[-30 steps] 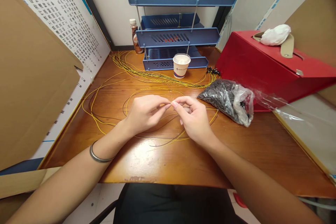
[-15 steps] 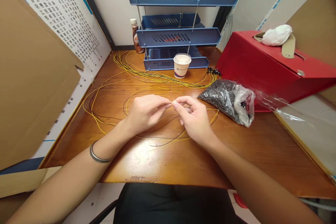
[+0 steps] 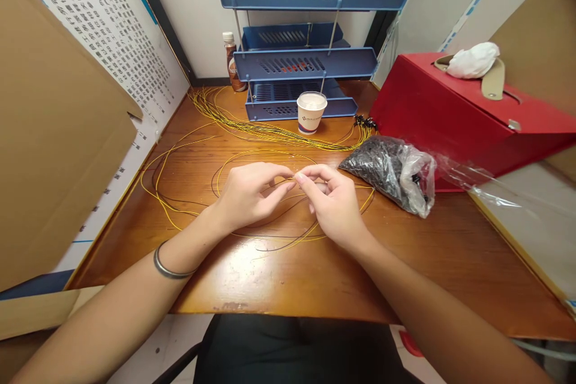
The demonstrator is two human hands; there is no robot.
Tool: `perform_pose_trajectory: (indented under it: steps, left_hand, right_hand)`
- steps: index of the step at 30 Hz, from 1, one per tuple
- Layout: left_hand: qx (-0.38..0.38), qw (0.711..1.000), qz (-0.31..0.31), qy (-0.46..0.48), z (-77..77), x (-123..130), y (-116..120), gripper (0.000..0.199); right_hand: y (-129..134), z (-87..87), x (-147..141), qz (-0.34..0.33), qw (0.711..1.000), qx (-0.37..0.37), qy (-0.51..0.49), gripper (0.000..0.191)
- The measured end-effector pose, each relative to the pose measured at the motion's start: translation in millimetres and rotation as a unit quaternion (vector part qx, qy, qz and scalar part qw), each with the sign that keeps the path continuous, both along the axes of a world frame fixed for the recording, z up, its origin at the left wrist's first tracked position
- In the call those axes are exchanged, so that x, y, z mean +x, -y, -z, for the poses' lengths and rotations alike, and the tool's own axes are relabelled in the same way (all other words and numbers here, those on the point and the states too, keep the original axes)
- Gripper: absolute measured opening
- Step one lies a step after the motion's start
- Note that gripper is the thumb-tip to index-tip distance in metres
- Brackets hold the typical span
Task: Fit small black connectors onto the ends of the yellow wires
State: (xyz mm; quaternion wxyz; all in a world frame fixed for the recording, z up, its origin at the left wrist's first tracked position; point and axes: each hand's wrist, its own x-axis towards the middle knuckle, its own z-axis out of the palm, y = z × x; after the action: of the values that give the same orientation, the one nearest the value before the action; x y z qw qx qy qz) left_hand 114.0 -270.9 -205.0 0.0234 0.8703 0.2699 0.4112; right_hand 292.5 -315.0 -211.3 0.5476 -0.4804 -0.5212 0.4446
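Over the middle of the table, my left hand [image 3: 249, 192] and my right hand [image 3: 335, 201] meet at the fingertips. A thin yellow wire [image 3: 282, 180] runs between them. My right thumb and forefinger pinch it. The left thumb stands a little off the forefinger, with the wire passing between them loosely. Any small part at the fingertips is too tiny to make out. Loose loops of yellow and dark wire [image 3: 164, 209] lie on the tabletop under and around both hands.
Behind the hands lie a bundle of yellow-black wires [image 3: 270, 131] and a paper cup [image 3: 311, 114]. A blue rack [image 3: 310, 66] and a bottle [image 3: 233, 69] stand at the back. To the right are a plastic bag of small black parts [image 3: 382, 162] and a red box [image 3: 418, 108].
My left thumb has parted slightly from the forefinger, showing the yellow wire between them. The right hand keeps its pinch in nearly the same place.
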Motion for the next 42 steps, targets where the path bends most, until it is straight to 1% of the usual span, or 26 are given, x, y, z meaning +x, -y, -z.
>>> perform_pose_trajectory:
  steps: [3, 7, 20, 25, 29, 42]
  left_hand:
    - [-0.006, 1.0, -0.003, 0.0, 1.1, -0.5, -0.3, 0.01]
    - [-0.001, 1.0, 0.01, 0.008, 0.6, -0.5, -0.4, 0.008]
    - [0.0, 1.0, 0.018, 0.003, -1.5, 0.3, 0.6, 0.01]
    - [-0.013, 1.0, 0.003, -0.014, 0.4, -0.3, -0.1, 0.01]
    - [-0.018, 0.999, 0.006, -0.026, 2.3, -1.3, -1.1, 0.013]
    - [-0.024, 0.999, 0.009, -0.026, 0.4, -1.2, -0.2, 0.014]
  right_hand:
    - [-0.2, -1.1, 0.2, 0.016, 1.0, -0.01, 0.006, 0.027]
    - [-0.2, -1.9, 0.4, 0.028, 0.999, -0.016, 0.015, 0.027]
    - [0.5, -2.8, 0.2, 0.027, 0.999, -0.019, 0.019, 0.027]
    - [0.5, -2.6, 1.1, 0.03, 0.999, -0.021, 0.019, 0.026]
    - [0.1, -2.3, 1.4, 0.029, 0.999, -0.019, 0.018, 0.025]
    - [1.3, -4.3, 1.9, 0.015, 0.999, -0.016, 0.048, 0.026]
